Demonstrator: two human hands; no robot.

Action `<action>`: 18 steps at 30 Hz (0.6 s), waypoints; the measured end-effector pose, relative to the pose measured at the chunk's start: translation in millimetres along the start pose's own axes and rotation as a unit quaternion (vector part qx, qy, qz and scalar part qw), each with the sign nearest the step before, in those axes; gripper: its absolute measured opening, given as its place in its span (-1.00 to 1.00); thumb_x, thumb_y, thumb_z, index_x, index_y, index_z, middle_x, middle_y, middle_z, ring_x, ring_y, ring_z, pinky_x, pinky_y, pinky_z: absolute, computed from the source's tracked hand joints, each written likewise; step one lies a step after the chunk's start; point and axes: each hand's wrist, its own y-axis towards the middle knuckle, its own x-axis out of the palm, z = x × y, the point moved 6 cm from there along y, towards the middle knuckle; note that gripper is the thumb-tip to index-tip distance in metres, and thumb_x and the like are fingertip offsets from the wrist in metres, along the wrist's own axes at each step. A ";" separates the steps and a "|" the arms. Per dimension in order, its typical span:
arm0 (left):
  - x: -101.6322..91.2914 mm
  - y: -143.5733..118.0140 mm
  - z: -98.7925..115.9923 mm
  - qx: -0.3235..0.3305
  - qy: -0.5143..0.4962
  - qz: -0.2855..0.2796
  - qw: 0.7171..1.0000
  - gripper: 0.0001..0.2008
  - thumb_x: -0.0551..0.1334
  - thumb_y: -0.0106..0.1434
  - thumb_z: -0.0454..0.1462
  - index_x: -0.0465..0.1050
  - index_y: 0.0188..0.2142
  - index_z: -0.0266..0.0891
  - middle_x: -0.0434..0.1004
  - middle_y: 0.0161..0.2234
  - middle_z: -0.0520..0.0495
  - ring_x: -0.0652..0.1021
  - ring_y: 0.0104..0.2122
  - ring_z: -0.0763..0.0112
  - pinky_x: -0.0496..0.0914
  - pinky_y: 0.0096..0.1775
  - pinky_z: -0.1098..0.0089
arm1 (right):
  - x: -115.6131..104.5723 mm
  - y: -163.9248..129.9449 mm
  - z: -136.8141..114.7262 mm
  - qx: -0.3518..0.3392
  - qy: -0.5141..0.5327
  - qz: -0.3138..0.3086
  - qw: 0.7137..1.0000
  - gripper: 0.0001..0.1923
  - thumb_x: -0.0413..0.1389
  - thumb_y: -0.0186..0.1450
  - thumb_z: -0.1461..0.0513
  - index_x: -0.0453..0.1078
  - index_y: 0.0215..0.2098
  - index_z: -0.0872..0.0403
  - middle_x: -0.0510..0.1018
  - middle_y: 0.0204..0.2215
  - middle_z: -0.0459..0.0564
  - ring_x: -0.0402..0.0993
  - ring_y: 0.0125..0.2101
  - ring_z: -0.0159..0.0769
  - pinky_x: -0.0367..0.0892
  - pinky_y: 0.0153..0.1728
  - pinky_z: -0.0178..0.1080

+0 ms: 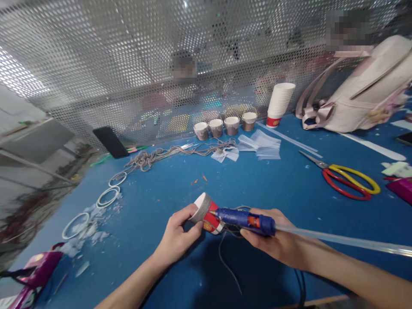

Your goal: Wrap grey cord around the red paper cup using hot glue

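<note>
Head | 6 o'clock: left fingers [185,213] pinch cup [210,223], right fingers [261,243] clasp glue gun [236,216] | likely gluing cord [202,209]; next needs winding

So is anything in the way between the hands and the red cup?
Nothing visible blocks the left hand: it's holding the red cup. Between the right hand and the cup are the blue glue gun and some grey string.

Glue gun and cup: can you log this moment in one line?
left hand: holds cup, tilted; right hand: holds glue gun, aimed at cup; cord: wound around cup near rim; scissors: on table
</note>
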 end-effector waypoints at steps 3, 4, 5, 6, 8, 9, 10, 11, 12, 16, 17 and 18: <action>-0.9 0.0 1.2 0.007 0.004 0.004 1.000 -0.88 0.15 0.10 -0.35 0.45 -0.48 -0.31 0.49 -0.49 -0.03 0.43 -0.47 0.43 0.33 -0.38 0.46 | -3.6 -1.3 10.1 0.042 -0.033 0.018 0.998 -0.75 0.00 0.28 0.10 0.26 -0.50 0.04 0.37 -0.60 -0.16 0.28 -0.57 -0.40 0.20 -0.54 -0.38; -1.2 -0.2 1.4 0.009 0.004 0.004 1.000 -0.88 0.15 0.10 -0.35 0.45 -0.48 -0.31 0.49 -0.50 -0.03 0.43 -0.48 0.43 0.33 -0.38 0.46 | -3.4 -2.0 11.0 0.046 -0.039 0.020 0.998 -0.75 0.00 0.28 0.09 0.26 -0.50 0.03 0.37 -0.60 -0.16 0.29 -0.56 -0.40 0.20 -0.54 -0.38; -1.6 -0.4 1.4 0.010 0.004 0.004 1.000 -0.88 0.15 0.10 -0.35 0.45 -0.48 -0.31 0.49 -0.50 -0.03 0.43 -0.48 0.43 0.33 -0.39 0.46 | -3.1 -2.7 10.4 0.044 -0.038 0.023 0.998 -0.77 0.00 0.27 0.09 0.27 -0.48 0.02 0.39 -0.58 -0.15 0.31 -0.55 -0.39 0.21 -0.53 -0.38; -1.7 -0.6 1.3 0.010 0.003 0.004 1.000 -0.88 0.15 0.10 -0.34 0.45 -0.47 -0.31 0.49 -0.50 -0.03 0.43 -0.47 0.43 0.33 -0.38 0.46 | -2.4 -3.2 8.7 0.039 -0.031 0.024 0.998 -0.78 -0.01 0.27 0.10 0.29 -0.46 0.02 0.42 -0.56 -0.14 0.32 -0.55 -0.39 0.22 -0.52 -0.38; -1.6 -1.0 0.5 0.007 0.000 0.001 1.000 -0.88 0.15 0.11 -0.34 0.46 -0.46 -0.31 0.50 -0.49 -0.04 0.43 -0.46 0.42 0.34 -0.37 0.45 | -1.3 -3.5 5.2 0.033 -0.013 0.027 0.999 -0.80 -0.02 0.27 0.11 0.32 -0.44 0.02 0.44 -0.54 -0.13 0.32 -0.55 -0.39 0.23 -0.51 -0.37; -1.4 -1.1 0.2 0.006 0.000 -0.001 1.000 -0.88 0.15 0.11 -0.33 0.46 -0.46 -0.31 0.50 -0.48 -0.04 0.44 -0.46 0.42 0.34 -0.37 0.45 | -1.9 -3.3 4.8 0.039 -0.010 0.033 0.999 -0.80 -0.01 0.26 0.11 0.32 -0.45 0.02 0.44 -0.55 -0.13 0.32 -0.56 -0.39 0.22 -0.52 -0.36; -1.2 -1.2 0.1 0.005 0.000 -0.002 1.000 -0.87 0.15 0.11 -0.33 0.46 -0.47 -0.31 0.50 -0.48 -0.05 0.44 -0.46 0.42 0.34 -0.37 0.44 | -3.0 -2.7 5.8 0.052 -0.013 0.037 0.998 -0.79 0.00 0.25 0.10 0.32 -0.47 0.02 0.43 -0.57 -0.13 0.32 -0.57 -0.39 0.22 -0.53 -0.36; -1.1 -1.3 0.1 0.005 -0.001 -0.002 1.000 -0.87 0.14 0.10 -0.34 0.46 -0.47 -0.31 0.50 -0.48 -0.05 0.44 -0.46 0.42 0.34 -0.37 0.44 | -3.9 -1.8 7.5 0.067 -0.018 0.034 0.997 -0.78 0.01 0.23 0.09 0.32 -0.49 0.02 0.41 -0.59 -0.14 0.31 -0.58 -0.38 0.22 -0.55 -0.36; -1.1 -1.2 0.4 0.004 -0.003 -0.003 1.000 -0.87 0.14 0.10 -0.34 0.46 -0.48 -0.31 0.49 -0.49 -0.04 0.43 -0.47 0.42 0.33 -0.37 0.44 | -5.4 -0.6 9.1 0.078 -0.023 0.031 0.996 -0.76 0.01 0.23 0.08 0.32 -0.51 0.02 0.40 -0.61 -0.14 0.32 -0.58 -0.37 0.22 -0.55 -0.35; -3.6 -0.3 1.0 -0.004 -0.032 0.007 0.999 -0.89 0.16 0.07 -0.33 0.44 -0.50 -0.30 0.47 -0.51 -0.03 0.42 -0.48 0.43 0.33 -0.39 0.45 | -14.4 5.1 12.7 0.080 -0.016 0.026 0.996 -0.70 -0.02 0.24 0.07 0.37 -0.55 0.02 0.37 -0.69 -0.16 0.33 -0.60 -0.36 0.25 -0.53 -0.34; -5.0 0.1 0.6 -0.009 -0.040 0.014 0.999 -0.90 0.16 0.07 -0.32 0.43 -0.50 -0.30 0.47 -0.51 -0.02 0.41 -0.48 0.43 0.33 -0.39 0.45 | -16.8 6.2 14.8 0.086 -0.009 0.028 0.996 -0.68 -0.04 0.24 0.06 0.38 -0.54 0.02 0.35 -0.72 -0.17 0.32 -0.62 -0.36 0.24 -0.54 -0.33; -6.4 0.5 0.0 -0.016 -0.047 0.021 0.999 -0.90 0.16 0.07 -0.32 0.43 -0.51 -0.30 0.46 -0.51 -0.02 0.41 -0.48 0.44 0.32 -0.40 0.46 | -19.1 7.2 18.4 0.099 -0.005 0.031 0.995 -0.66 -0.05 0.25 0.05 0.39 -0.54 0.02 0.34 -0.74 -0.18 0.32 -0.64 -0.36 0.24 -0.55 -0.33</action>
